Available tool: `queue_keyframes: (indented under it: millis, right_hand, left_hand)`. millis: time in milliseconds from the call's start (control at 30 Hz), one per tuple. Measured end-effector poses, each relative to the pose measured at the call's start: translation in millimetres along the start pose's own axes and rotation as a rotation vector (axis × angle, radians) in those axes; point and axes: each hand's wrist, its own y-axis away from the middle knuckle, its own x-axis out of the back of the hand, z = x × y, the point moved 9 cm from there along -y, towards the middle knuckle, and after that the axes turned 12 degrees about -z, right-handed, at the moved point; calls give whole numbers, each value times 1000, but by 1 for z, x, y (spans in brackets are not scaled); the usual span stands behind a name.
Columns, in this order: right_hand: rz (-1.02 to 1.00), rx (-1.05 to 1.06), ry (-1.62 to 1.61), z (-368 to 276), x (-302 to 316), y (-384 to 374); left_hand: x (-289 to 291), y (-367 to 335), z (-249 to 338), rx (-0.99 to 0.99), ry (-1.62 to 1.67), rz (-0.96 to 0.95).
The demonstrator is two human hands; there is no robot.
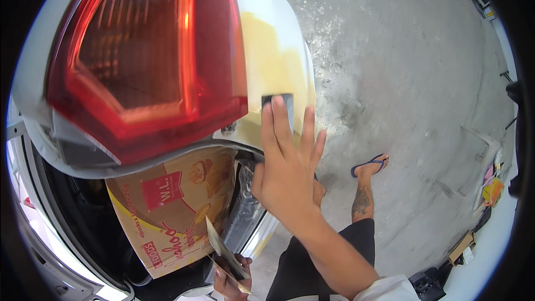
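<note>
My right hand lies on the car's rear corner panel, just right of the red tail light. Its fingers are stretched and spread. Index and middle fingertips press a small dark grey piece, which looks like sandpaper, against a patch of pale yellow filler on the white paint. Much of that piece is hidden under the fingers. At the bottom, my left hand is closed around a thin folded sheet, cream on one side and dark on another; its exact kind is unclear.
Below the tail light, a brown cardboard box sits in the open boot beside clear plastic wrapping. Grey concrete floor spreads to the right, with my foot in a blue flip-flop. Assorted items line the wall at far right.
</note>
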Motion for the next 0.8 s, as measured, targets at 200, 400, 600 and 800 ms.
queue_keyframes:
  millis: [200, 400, 600, 800]
  right_hand:
    - [121, 195, 53, 11, -1, 9]
    - [226, 442, 230, 31, 14, 11]
    - [159, 439, 275, 36, 14, -1]
    - [161, 431, 236, 37, 17, -9]
  left_hand:
    - [20, 3, 2, -55, 69, 25]
    - [44, 6, -10, -51, 73, 123]
    - [58, 10, -28, -15, 73, 199]
    - [60, 14, -27, -8, 42, 212]
